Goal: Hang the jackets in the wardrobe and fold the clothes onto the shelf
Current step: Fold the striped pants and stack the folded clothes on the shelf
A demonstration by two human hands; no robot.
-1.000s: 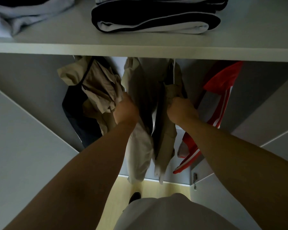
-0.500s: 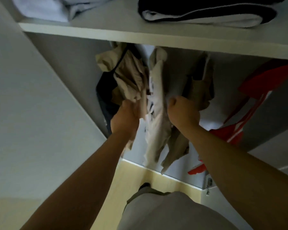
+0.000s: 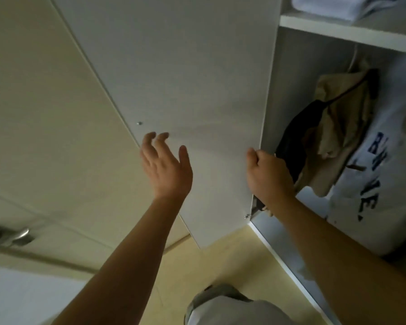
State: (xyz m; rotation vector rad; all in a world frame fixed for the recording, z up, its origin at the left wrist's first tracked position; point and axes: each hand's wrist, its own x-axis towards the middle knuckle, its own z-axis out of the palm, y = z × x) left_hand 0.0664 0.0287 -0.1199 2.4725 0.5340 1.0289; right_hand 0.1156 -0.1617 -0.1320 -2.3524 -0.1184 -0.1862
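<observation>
from the head view, the left hand [image 3: 165, 166] is hovering with fingers spread loosely in front of the white wardrobe door [image 3: 185, 90], holding nothing. the right hand [image 3: 267, 174] is curling round the door's edge. beige jackets [image 3: 338, 127] are hanging inside the wardrobe, folded clothes [image 3: 333, 5] lying on the shelf [image 3: 347, 35] above.

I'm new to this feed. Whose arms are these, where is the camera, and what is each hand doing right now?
No machine here: a person's bare arms, filmed by a wide-angle camera worn on the head, looking forward and down. The left hand is open, fingers spread, in front of the white wardrobe door. The right hand curls round that door's edge. Inside hang a beige jacket and a white garment with blue lettering. Folded clothes lie on the shelf above.
</observation>
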